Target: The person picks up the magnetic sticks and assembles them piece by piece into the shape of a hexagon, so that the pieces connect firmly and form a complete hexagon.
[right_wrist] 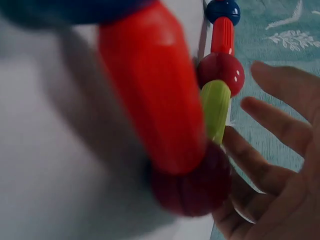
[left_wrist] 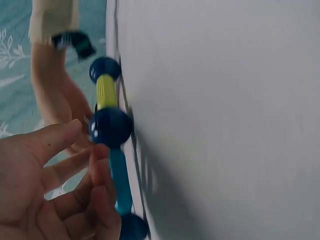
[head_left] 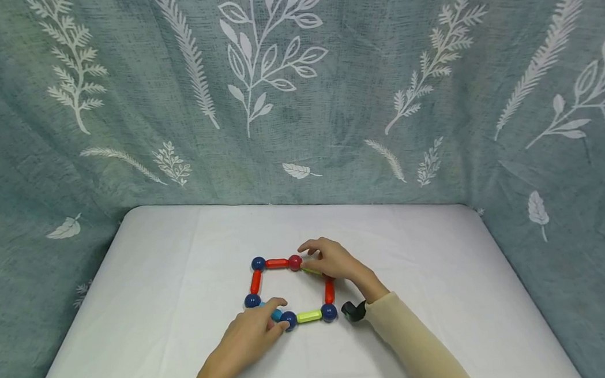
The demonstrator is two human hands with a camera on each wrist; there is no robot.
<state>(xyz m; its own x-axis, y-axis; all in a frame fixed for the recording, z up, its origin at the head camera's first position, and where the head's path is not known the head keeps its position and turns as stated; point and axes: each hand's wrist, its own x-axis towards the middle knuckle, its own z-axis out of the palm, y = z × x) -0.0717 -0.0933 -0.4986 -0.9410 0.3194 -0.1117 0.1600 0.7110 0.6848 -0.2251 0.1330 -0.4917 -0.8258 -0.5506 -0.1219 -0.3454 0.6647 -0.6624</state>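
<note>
On the white table lies a closed ring of magnetic rods and balls. It has red rods (head_left: 255, 282), yellow-green rods (head_left: 309, 316) and a light blue rod (left_wrist: 119, 175), joined by dark blue balls (head_left: 328, 312) and red balls (head_left: 295, 263). My left hand (head_left: 254, 331) is at the near left side, thumb and fingers close around a blue ball (left_wrist: 111, 127) and partly covering the light blue rod. My right hand (head_left: 333, 259) hovers along the far right side, fingers spread beside the yellow-green rod (right_wrist: 216, 110) and a red ball (right_wrist: 192, 182). That red ball is hidden in the head view.
A small black curved piece (head_left: 354, 311) sits at the right wrist, beside the ring's near right corner. The white tabletop (head_left: 182, 266) spreads around the ring. Behind it hangs a green leaf-patterned cloth (head_left: 331, 152).
</note>
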